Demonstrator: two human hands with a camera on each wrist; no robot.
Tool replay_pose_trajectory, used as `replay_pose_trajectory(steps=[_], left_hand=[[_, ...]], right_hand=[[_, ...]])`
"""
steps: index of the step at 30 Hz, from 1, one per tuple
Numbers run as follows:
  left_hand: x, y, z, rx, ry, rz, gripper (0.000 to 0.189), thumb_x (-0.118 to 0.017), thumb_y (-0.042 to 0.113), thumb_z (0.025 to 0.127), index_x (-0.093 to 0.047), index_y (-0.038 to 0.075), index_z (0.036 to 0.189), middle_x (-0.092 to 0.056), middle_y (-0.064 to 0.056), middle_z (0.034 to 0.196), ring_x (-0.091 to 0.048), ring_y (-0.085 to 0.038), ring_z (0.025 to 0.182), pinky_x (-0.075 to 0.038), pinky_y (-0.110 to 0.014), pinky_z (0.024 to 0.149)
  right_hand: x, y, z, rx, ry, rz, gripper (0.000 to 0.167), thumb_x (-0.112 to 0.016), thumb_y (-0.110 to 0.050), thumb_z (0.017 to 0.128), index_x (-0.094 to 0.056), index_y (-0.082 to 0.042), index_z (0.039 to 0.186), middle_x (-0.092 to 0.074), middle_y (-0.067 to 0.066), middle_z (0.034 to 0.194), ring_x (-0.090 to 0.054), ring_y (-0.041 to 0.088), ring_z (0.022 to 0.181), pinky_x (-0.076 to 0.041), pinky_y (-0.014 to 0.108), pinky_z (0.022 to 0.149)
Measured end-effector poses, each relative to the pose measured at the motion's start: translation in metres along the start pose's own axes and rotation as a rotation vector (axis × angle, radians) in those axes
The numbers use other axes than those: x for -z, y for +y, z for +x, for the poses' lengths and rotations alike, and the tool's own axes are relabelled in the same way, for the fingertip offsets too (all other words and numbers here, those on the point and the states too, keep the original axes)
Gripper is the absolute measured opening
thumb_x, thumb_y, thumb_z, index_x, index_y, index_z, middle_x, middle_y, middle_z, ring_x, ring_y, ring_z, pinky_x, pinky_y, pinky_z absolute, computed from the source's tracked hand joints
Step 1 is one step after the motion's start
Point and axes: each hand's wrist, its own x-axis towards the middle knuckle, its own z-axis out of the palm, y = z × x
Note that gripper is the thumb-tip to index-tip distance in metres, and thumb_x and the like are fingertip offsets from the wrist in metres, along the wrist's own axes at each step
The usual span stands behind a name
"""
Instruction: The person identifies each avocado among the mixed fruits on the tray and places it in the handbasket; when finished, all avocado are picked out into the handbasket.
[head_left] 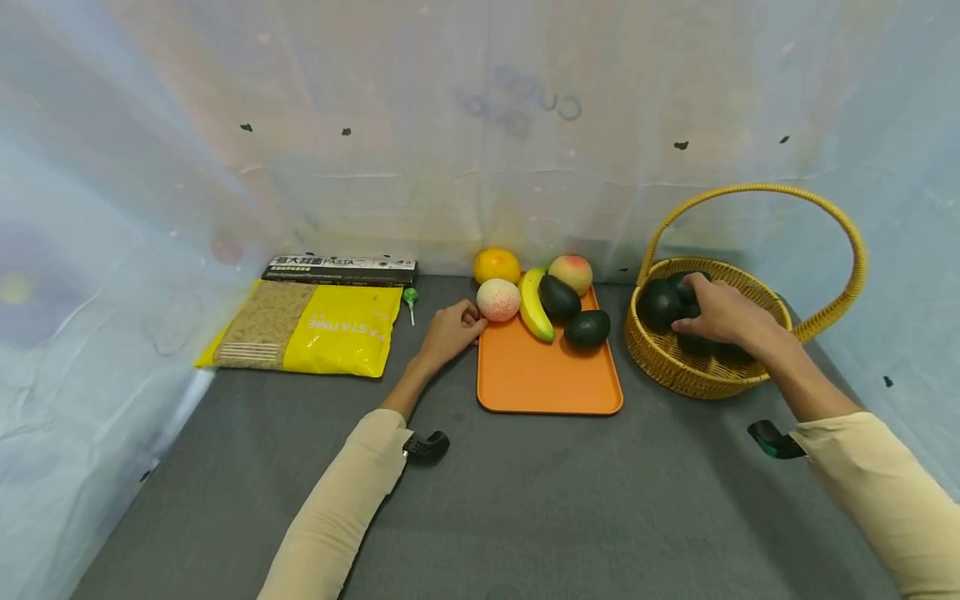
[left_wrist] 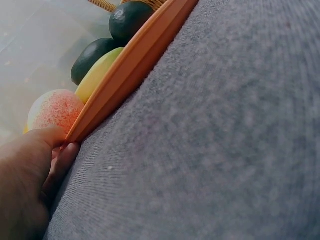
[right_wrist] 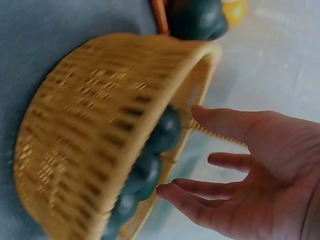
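My left hand (head_left: 450, 333) pinches the left rim of an orange tray (head_left: 551, 379), thumb above and a finger beneath. Beside that thumb sits a pale speckled peach (head_left: 498, 300). Also on the tray are a banana (head_left: 534, 308) and two dark avocados, one behind (head_left: 558, 298) and one in front (head_left: 587, 330). My right hand (head_left: 723, 310) reaches over a yellow wicker basket (head_left: 678, 375) containing several dark avocados (head_left: 658, 306). In the right wrist view its thumb and fingers are spread apart near the basket's rim, with nothing gripped between them.
An orange (head_left: 497, 265) and a reddish peach (head_left: 571, 273) are at the tray's back edge. To the left lie a yellow pasta bag (head_left: 345, 329), a black-and-white pasta box (head_left: 341, 271) and a green lollipop (head_left: 410, 297). The basket's tall handle (head_left: 757, 188) arches above it.
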Motion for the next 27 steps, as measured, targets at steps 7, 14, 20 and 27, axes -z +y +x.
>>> replay_pose_trajectory(steps=[7, 14, 20, 27], left_hand=[[0.001, 0.0, 0.001, -0.003, -0.004, 0.003, 0.02, -0.068, 0.024, 0.1, -0.069, 0.005, 0.106, -0.076, -0.013, 0.089, -0.074, -0.017, 0.069, -0.058, -0.027, 0.067], [-0.001, 0.0, 0.001, -0.004, -0.012, -0.007, 0.019, -0.069, 0.022, 0.099, -0.069, 0.005, 0.106, -0.076, -0.013, 0.088, -0.074, -0.016, 0.069, -0.059, -0.027, 0.066], [0.0, 0.0, -0.001, -0.004, -0.007, -0.011, 0.019, -0.069, 0.021, 0.099, -0.069, 0.004, 0.107, -0.076, -0.015, 0.088, -0.074, -0.017, 0.068, -0.059, -0.026, 0.066], [-0.001, 0.0, 0.001, -0.006, 0.0, 0.012, 0.02, -0.069, 0.023, 0.098, -0.069, 0.005, 0.106, -0.077, -0.012, 0.088, -0.073, -0.015, 0.068, -0.058, -0.026, 0.068]], right_hand=[[0.008, -0.035, -0.003, 0.011, 0.064, 0.038, 0.08, -0.068, -0.03, 0.101, -0.027, 0.009, 0.156, -0.041, 0.044, 0.149, -0.043, 0.062, 0.134, -0.042, 0.071, 0.103], [0.011, -0.064, -0.006, 0.069, 0.116, 0.062, 0.073, -0.068, -0.031, 0.1, -0.036, 0.007, 0.154, -0.058, 0.037, 0.132, -0.063, 0.051, 0.111, -0.053, 0.063, 0.089], [0.008, -0.088, -0.008, 0.073, 0.107, 0.118, 0.073, -0.063, -0.043, 0.103, -0.036, 0.001, 0.156, -0.067, 0.02, 0.097, -0.063, 0.026, 0.07, -0.049, 0.039, 0.061], [0.004, -0.108, -0.003, 0.058, 0.096, 0.14, 0.075, -0.054, -0.056, 0.104, -0.04, -0.003, 0.156, -0.068, 0.025, 0.118, -0.07, 0.035, 0.094, -0.055, 0.049, 0.075]])
